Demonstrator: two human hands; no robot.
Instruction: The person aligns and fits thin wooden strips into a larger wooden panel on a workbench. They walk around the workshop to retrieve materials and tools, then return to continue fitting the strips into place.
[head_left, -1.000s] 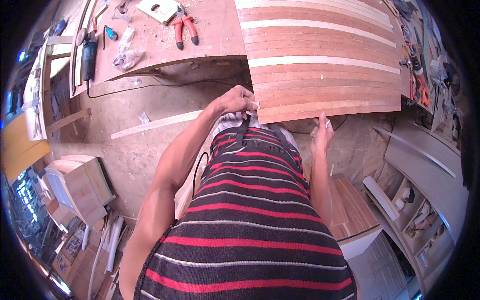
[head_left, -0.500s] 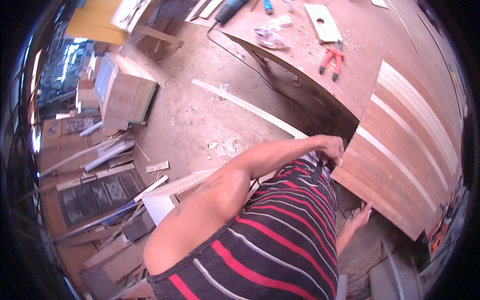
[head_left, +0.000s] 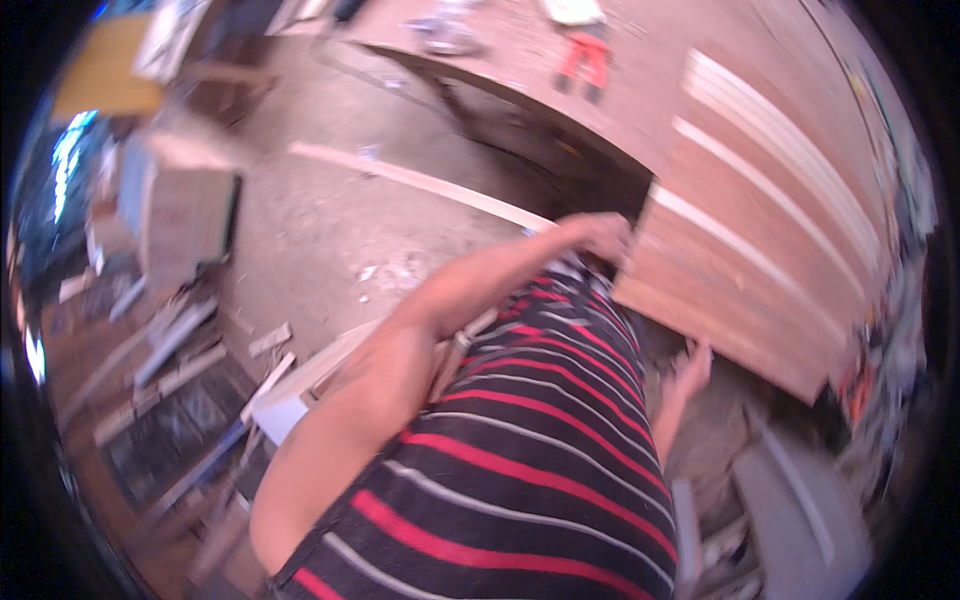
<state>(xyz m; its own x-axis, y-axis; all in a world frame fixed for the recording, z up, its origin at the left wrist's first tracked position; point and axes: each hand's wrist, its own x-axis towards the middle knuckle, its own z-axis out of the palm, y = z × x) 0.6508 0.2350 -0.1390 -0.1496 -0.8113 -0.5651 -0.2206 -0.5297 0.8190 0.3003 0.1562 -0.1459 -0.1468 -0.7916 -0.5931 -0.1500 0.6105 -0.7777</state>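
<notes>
Taking the big wooden panel (head_left: pixel 760 270) as the landmark: far to its left, a brown cardboard box (head_left: pixel 185 215) is standing on the dusty floor (head_left: pixel 330 230), its inside hidden from this angle. Below that box, loose wood offcuts (head_left: pixel 170 345) are lying scattered around a dark framed board (head_left: pixel 165 440). A long pale wood strip (head_left: pixel 420 185) is lying on the floor, running toward the panel's lower left corner.

The left hand (head_left: pixel 600 235) is curling its fingers over the panel's near left corner, gripping the edge. The panel, reddish-brown with pale stripes, is resting on the workbench (head_left: pixel 640 110) and overhanging it toward the person's striped shirt (head_left: pixel 520 440). Above the panel, red-handled pliers (head_left: pixel 582 60) are lying on the bench beside a pale flat package (head_left: pixel 575 12); blur is hiding any label.

The right hand (head_left: pixel 692 365) is hanging just beneath the panel's near edge, fingers loosely spread; whether it is touching the wood cannot be told.
</notes>
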